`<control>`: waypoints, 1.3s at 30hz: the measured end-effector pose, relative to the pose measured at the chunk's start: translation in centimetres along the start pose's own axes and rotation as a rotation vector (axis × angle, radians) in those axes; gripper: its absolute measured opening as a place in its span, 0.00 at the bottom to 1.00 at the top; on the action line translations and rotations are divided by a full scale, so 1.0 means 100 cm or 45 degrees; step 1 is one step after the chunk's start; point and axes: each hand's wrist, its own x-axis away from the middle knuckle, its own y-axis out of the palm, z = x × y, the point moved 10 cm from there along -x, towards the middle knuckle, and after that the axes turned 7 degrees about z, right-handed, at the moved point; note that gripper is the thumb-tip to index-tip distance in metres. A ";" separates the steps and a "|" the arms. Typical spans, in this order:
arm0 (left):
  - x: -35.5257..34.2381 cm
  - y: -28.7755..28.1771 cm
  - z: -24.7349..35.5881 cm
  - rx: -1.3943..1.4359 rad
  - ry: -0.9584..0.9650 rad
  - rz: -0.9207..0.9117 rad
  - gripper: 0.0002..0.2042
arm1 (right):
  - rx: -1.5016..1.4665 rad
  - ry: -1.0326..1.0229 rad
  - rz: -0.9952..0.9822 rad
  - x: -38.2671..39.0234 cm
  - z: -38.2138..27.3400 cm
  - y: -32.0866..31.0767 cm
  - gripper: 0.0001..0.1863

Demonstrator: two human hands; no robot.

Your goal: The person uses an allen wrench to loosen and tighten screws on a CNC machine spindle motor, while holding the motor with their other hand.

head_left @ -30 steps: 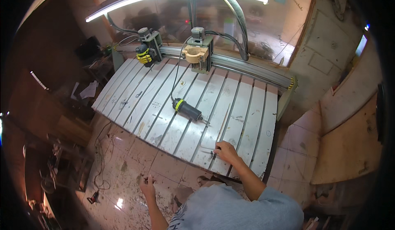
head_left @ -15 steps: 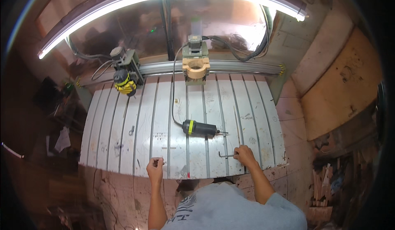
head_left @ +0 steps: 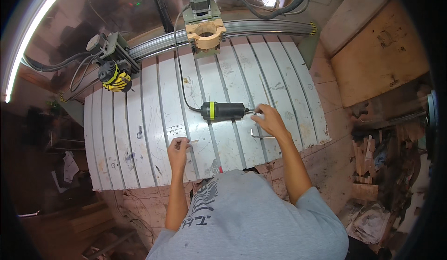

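Observation:
My right hand [head_left: 268, 121] is at the tip end of a black spindle motor [head_left: 228, 111] with a yellow-green band, which lies on its side on the slotted white bed. Its thumb and fingertips close about the thin metal bit [head_left: 251, 112] sticking out of the motor. Under that wrist an L-shaped hex key [head_left: 261, 136] lies on the bed, partly hidden by the hand. My left hand [head_left: 178, 152] has its fingertips pinched together low over the bed, beside a short light rod [head_left: 194, 141]. Whether the pinch holds anything is hidden.
Behind, a metal gantry rail [head_left: 260, 30] carries an open wooden clamp ring [head_left: 206, 33] and a second black-and-yellow spindle [head_left: 114, 77]. A cable [head_left: 179, 74] runs from the rail to the lying motor. A small metal eye-shaped piece [head_left: 139, 132] lies left. Wood scraps [head_left: 365, 157] stand right.
My right hand has let go of the hex key and moved forward to the motor's bit. My left hand has moved forward to the short rods. The whole view has shifted and turned.

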 end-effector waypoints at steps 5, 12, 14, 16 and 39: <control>-0.004 0.018 0.011 -0.048 -0.023 -0.068 0.12 | 0.160 -0.466 -0.271 -0.052 -0.073 0.085 0.32; 0.002 0.020 -0.001 -0.054 -0.068 -0.064 0.12 | 0.337 -0.379 -0.629 -0.075 -0.067 0.145 0.38; 0.007 0.026 -0.005 -0.025 -0.123 -0.074 0.12 | 0.245 -0.371 -0.622 -0.078 -0.076 0.130 0.38; 0.011 0.037 -0.002 0.004 -0.139 -0.128 0.13 | 0.066 -0.400 -0.556 -0.069 -0.093 0.106 0.38; -0.053 0.084 0.185 0.061 0.483 -0.249 0.15 | -0.981 -0.874 0.653 -0.156 -0.319 -0.191 0.40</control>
